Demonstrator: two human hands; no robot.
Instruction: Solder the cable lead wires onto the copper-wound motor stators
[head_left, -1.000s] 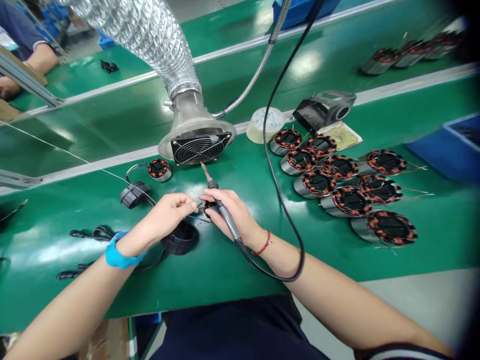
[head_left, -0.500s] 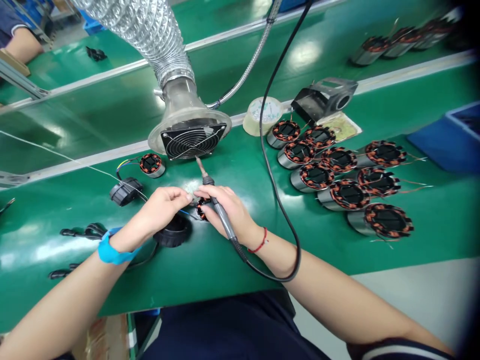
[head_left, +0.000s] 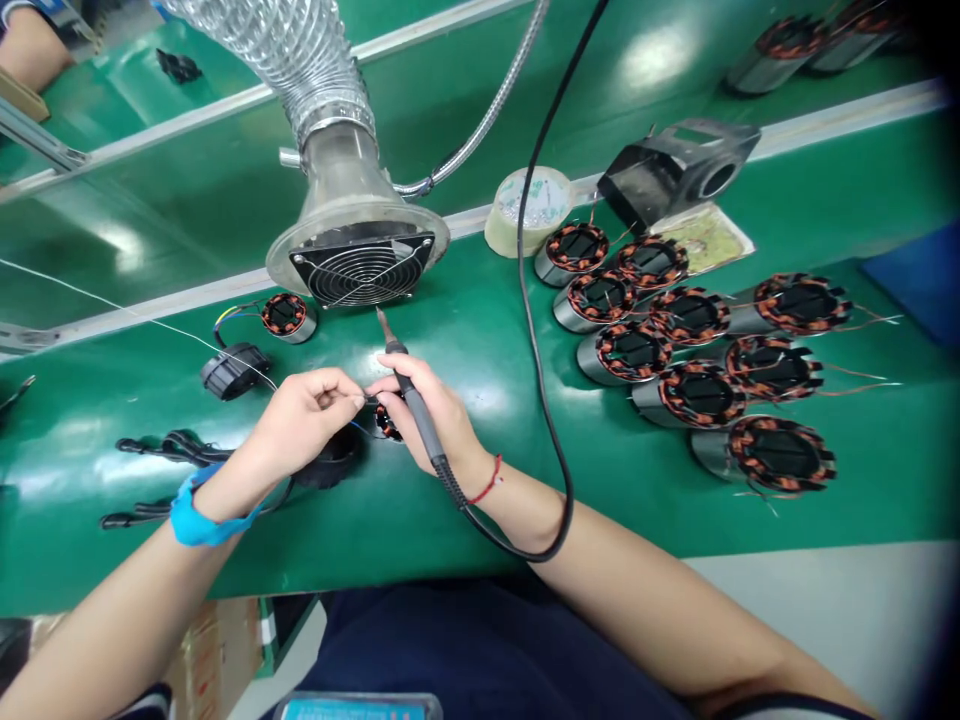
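Green bench [head_left: 600, 450]; iron [head_left: 422, 418] gripped in right hand [head_left: 448, 412], tip toward eleven o'clock; wire [head_left: 368, 398] seemingly pinched by left hand [head_left: 311, 418]. Burn risked if iron is swung inward.

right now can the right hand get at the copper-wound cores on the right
Probably not freely: the right hand holds the soldering iron, and the black cord seems to loop across the way to the copper-wound cores.

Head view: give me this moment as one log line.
left hand pinched, item unclear | right hand gripping soldering iron | tip pointing toward fan | stator partly hidden by right hand
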